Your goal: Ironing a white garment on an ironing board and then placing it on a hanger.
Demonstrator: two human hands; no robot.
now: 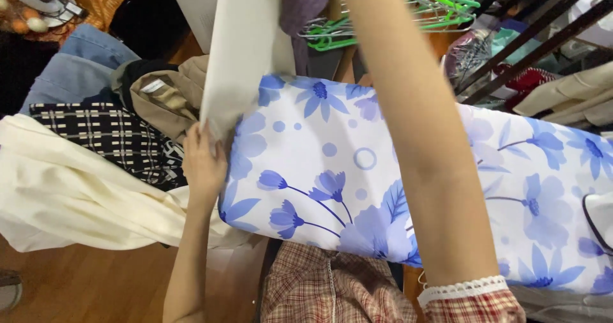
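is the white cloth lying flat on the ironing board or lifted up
Lifted: the white cloth hangs upright from above the ironing board, the left hand pinching its lower edge. The right hand is out of view.

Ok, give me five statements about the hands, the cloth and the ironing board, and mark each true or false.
1. The left hand grips the lower edge of a white garment at the end of the ironing board. True.
2. The ironing board cover is plain grey. False: it is white with blue flowers.
3. The right hand is raised past the top of the picture, so only the right forearm shows. True.
4. The green hangers lie on the wooden floor. False: they are bunched beyond the board, near the top of the view.
5. A cream cloth lies left of the board. True.
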